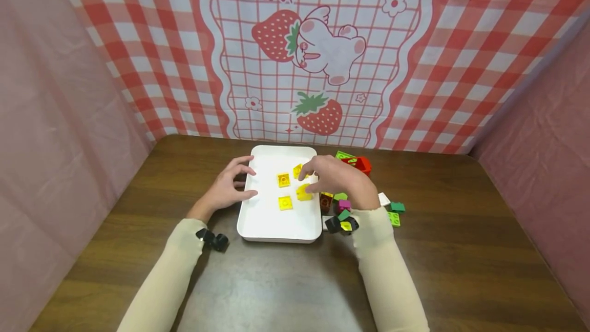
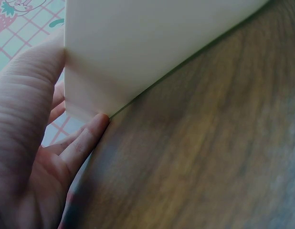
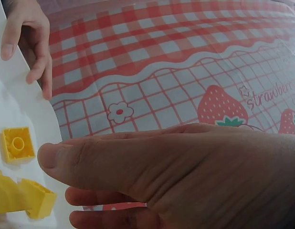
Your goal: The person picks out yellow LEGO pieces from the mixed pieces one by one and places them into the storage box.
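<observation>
A white tray [image 1: 262, 222] lies on the table with several yellow toy bricks inside. My left hand [image 1: 226, 186] grips its left side. In the left wrist view the thumb reaches over the rim while a fingertip [image 2: 100, 121] is at the outer lower edge. Over the tray's right side hovers my right hand [image 1: 329, 173], thumb and fingers apart, holding nothing. Near its thumb is a yellow piece [image 1: 303, 192], and another yellow brick [image 1: 297, 171] sits by the fingertips. Two square yellow bricks, one farther [image 1: 283, 180] and one nearer [image 1: 285, 203], lie to the left.
Right of the tray, partly under my right forearm, are loose bricks: a brown one [image 1: 325, 202], a magenta one [image 1: 344, 205], a dark green one [image 1: 397, 207] and a lime one [image 1: 394, 219]. A red piece [image 1: 363, 164] lies farther back. A checked strawberry cloth [image 1: 318, 111] hangs behind the table.
</observation>
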{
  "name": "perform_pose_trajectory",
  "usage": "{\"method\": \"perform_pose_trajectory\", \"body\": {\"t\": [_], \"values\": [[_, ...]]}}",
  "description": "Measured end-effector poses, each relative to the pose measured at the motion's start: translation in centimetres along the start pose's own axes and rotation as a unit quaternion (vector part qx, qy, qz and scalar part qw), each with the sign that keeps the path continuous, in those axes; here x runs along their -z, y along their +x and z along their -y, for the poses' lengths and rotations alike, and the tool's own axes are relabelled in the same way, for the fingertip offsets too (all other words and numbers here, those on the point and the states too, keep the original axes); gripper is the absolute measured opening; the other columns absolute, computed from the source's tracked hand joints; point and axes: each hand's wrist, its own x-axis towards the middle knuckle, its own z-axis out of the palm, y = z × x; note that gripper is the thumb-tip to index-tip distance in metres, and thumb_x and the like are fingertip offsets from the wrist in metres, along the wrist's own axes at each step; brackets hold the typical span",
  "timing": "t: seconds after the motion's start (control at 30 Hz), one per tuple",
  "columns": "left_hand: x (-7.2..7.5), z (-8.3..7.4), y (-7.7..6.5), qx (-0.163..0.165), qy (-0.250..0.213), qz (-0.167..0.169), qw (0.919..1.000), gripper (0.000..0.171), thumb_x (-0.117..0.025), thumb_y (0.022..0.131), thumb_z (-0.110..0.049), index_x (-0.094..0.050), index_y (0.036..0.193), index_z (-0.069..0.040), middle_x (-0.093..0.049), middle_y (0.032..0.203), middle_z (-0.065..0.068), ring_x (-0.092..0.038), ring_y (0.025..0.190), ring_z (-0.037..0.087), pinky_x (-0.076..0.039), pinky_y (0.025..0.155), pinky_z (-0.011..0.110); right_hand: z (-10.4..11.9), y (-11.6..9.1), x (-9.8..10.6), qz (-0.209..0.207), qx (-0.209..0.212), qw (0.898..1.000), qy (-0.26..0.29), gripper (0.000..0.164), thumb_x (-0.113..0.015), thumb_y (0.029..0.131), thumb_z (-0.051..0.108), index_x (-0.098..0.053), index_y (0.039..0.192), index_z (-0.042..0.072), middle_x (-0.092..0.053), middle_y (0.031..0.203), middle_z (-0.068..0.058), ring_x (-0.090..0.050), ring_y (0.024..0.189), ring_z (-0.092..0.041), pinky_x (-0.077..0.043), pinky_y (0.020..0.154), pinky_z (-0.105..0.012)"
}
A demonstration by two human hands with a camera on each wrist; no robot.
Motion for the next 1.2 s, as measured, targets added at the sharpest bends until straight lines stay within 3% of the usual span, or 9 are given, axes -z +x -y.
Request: {"method": "perform_pose_trajectory", "body": {"t": [0.17,0.3,0.43,0.67,0.83,1.2], "values": [[0.0,0.4,0.1,0.000,0.001,0.001,1.0000,0.043,-0.086,0.077,-0.015,-0.063,0.112,-0.005,-0.034,0.160,0.004,-0.048,0.130,0.031,-0.055,0.098,0.057,-0.3,-0.1,-0.1,0.011,-0.010,1.000,0.000,0.038,-0.080,0.084,0.023,-0.074,0.121,0.019,-0.068,0.127,-0.001,-0.062,0.105,-0.025,-0.063,0.081,-0.028],[0.0,0.4,0.0,0.003,0.004,0.003,1.0000,0.043,-0.086,0.077,-0.016,-0.063,0.112,-0.006,-0.033,0.160,0.004,-0.047,0.132,0.031,-0.055,0.099,0.056,-0.9,-0.3,-0.4,0.019,-0.024,1.000,0.004,0.033,-0.080,0.084,0.023,-0.075,0.117,0.019,-0.070,0.121,-0.002,-0.061,0.093,-0.021,-0.063,0.076,-0.028],[0.0,0.4,0.0,-0.001,0.002,0.002,1.0000,0.042,-0.086,0.078,-0.014,-0.063,0.112,-0.005,-0.034,0.160,0.005,-0.047,0.131,0.031,-0.055,0.099,0.057,-1.6,-0.5,-0.7,0.013,-0.023,1.000,0.001,0.030,-0.082,0.082,0.023,-0.076,0.111,0.019,-0.071,0.114,0.000,-0.060,0.092,-0.020,-0.063,0.078,-0.029],[0.5,-3.7,-1.0,-0.004,-0.009,0.006,0.9999,0.042,-0.081,0.079,-0.001,-0.060,0.114,0.011,-0.032,0.159,0.020,-0.047,0.130,0.040,-0.053,0.099,0.062,-2.5,-1.1,-0.9,-0.008,-0.039,0.999,0.013,0.033,-0.084,0.080,0.027,-0.075,0.111,0.022,-0.067,0.116,0.001,-0.059,0.099,-0.019,-0.063,0.086,-0.034],[0.5,-3.8,-0.9,-0.003,-0.006,0.007,1.0000,0.042,-0.081,0.079,-0.001,-0.061,0.114,0.010,-0.032,0.159,0.020,-0.046,0.131,0.039,-0.053,0.099,0.061,-2.8,-1.3,-0.9,-0.008,-0.047,0.999,0.017,0.035,-0.083,0.081,0.026,-0.074,0.114,0.021,-0.066,0.119,0.000,-0.058,0.105,-0.021,-0.062,0.092,-0.038],[0.5,-3.7,-1.0,-0.002,-0.001,0.006,1.0000,0.042,-0.081,0.080,-0.003,-0.061,0.114,0.009,-0.032,0.159,0.019,-0.045,0.131,0.039,-0.053,0.099,0.061,-3.9,-1.6,-0.9,-0.025,-0.016,1.000,-0.006,0.035,-0.082,0.083,0.021,-0.073,0.116,0.019,-0.070,0.114,0.001,-0.061,0.099,-0.018,-0.063,0.087,-0.036]]}}
